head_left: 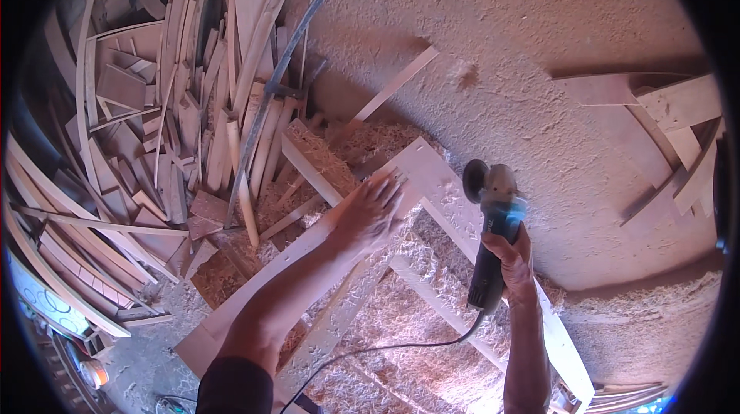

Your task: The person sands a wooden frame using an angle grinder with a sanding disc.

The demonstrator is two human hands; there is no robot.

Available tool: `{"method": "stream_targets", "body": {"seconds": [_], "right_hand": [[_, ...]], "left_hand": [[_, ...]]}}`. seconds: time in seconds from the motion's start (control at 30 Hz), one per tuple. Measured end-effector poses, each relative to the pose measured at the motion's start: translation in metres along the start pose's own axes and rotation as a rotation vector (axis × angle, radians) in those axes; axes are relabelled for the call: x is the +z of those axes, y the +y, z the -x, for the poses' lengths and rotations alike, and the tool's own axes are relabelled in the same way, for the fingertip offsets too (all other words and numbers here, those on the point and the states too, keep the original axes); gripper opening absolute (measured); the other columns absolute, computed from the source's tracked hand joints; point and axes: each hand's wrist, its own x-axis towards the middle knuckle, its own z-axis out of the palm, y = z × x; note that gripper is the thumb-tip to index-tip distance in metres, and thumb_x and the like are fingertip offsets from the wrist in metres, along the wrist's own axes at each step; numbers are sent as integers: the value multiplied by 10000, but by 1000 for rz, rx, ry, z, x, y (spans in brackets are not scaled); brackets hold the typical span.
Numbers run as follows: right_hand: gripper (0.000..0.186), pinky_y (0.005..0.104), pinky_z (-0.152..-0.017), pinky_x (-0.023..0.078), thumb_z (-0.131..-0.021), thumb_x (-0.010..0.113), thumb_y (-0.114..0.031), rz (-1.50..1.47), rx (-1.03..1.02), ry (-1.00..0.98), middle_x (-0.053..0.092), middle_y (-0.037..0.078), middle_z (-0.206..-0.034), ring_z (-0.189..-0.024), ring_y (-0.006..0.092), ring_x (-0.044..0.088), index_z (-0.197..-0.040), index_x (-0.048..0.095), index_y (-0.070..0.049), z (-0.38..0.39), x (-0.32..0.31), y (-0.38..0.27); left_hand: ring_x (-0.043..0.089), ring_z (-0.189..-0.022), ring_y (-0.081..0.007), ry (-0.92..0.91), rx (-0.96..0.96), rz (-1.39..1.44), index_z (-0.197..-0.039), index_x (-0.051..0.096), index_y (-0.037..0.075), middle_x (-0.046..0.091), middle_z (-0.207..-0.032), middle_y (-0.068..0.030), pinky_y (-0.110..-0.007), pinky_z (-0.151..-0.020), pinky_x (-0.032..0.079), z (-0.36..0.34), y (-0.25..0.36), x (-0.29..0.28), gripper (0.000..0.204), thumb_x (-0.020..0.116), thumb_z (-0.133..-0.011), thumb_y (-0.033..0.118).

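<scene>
My right hand (512, 260) is wrapped round the dark body of an angle grinder (497, 237). Its round disc (475, 180) points up and to the left, above the right side of a wooden frame (423, 167). From the grinder's lower end a black cord (401, 347) curves down to the left. My left hand (378, 202) lies flat on the pale frame near its top corner, fingers stretched out. No object shows in that hand. Wood shavings (412, 321) lie thickly inside and around the frame.
Offcuts and long curved wood strips (185, 67) are heaped at the left. A long metal bar clamp (281, 75) leans among them. More curved boards (655, 121) rest against the rough wall (493, 13) at the right. An orange and white container (95, 373) sits at the lower left.
</scene>
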Motion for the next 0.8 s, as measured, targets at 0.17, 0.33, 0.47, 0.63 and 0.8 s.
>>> {"method": "stream_targets", "body": {"seconds": [0.17,0.33,0.47,0.63,0.8], "right_hand": [[542,324,-681,508,-732,828,-230,220,-79,-53,623,52,-916,-770,143,594,-1164,577,-19,-47,17,9],[575,322,-728,493,-748,819,-265,309,-34,-120,610,34,-951,-820,132,578,-1212,577,-28,-95,39,22],[536,341,-768,517,-761,816,-266,399,-65,-145,650,78,-1002,-878,158,613,-1178,602,-5,-127,55,35],[664,407,-847,526,-796,802,-393,489,-109,-155,685,186,-1091,-990,249,660,-1240,577,47,-153,64,34],[673,418,-849,526,-860,765,-478,593,-163,-105,694,221,-1121,-1019,287,672,-1244,584,45,-157,64,28]], "left_hand": [[491,-1348,-321,158,-101,8,-1429,513,-17,558,-1416,-203,-494,-1161,347,-53,-1,20,556,494,-1041,381],[629,-1158,-324,309,-491,874,-1327,573,-19,665,-1227,-185,-430,-999,499,-37,68,2,449,569,-1048,333],[640,-934,-195,270,-867,1816,-1159,584,-49,668,-1060,-143,-365,-848,531,-84,92,4,625,675,-958,536],[611,-800,-138,333,-964,2089,-1046,601,11,625,-919,-53,-345,-699,526,-130,86,8,674,762,-850,635],[636,-843,-163,326,-1019,2059,-1087,643,-8,654,-953,-90,-352,-728,530,-145,84,16,708,785,-821,633]]}}
